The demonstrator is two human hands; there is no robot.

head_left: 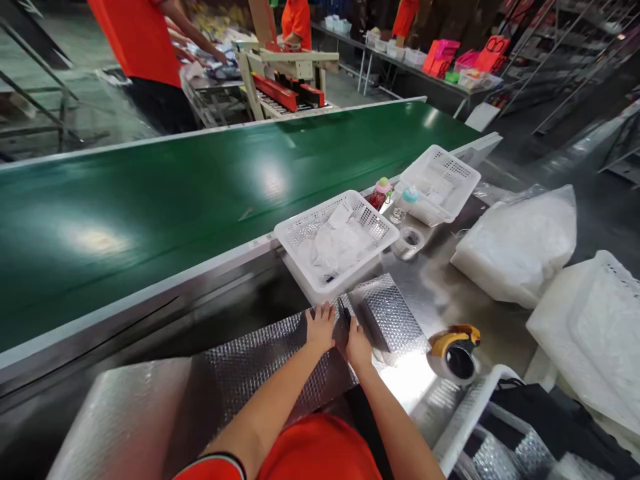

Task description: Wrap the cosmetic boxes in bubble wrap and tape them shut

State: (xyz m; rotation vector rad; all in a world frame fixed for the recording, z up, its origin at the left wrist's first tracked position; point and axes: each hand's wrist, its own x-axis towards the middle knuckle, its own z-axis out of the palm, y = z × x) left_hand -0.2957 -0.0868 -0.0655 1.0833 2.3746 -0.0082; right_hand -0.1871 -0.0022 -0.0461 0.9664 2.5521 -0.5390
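My left hand [321, 328] lies with fingers spread on a sheet of bubble wrap [250, 363], pressing it against the steel tabletop. Close beside it, my right hand [359, 347] is closed round a slim black utility knife [344, 312], whose tip points away from me over the wrap. The exact blade is too small to make out. Just right of the knife sits a flat parcel in bubble wrap [393, 310]. The sheet runs left to a bubble wrap roll [125, 413]. Beyond my hands stands a white basket [320, 283] with clear plastic bags inside.
A yellow and black tape dispenser [455, 353], a tape roll [409, 243], two bottles [381, 190] and another white basket [463, 175] are on the table. White bags [520, 243] lie right. A green conveyor belt [200, 193] runs behind; co-workers [135, 40] stand across it.
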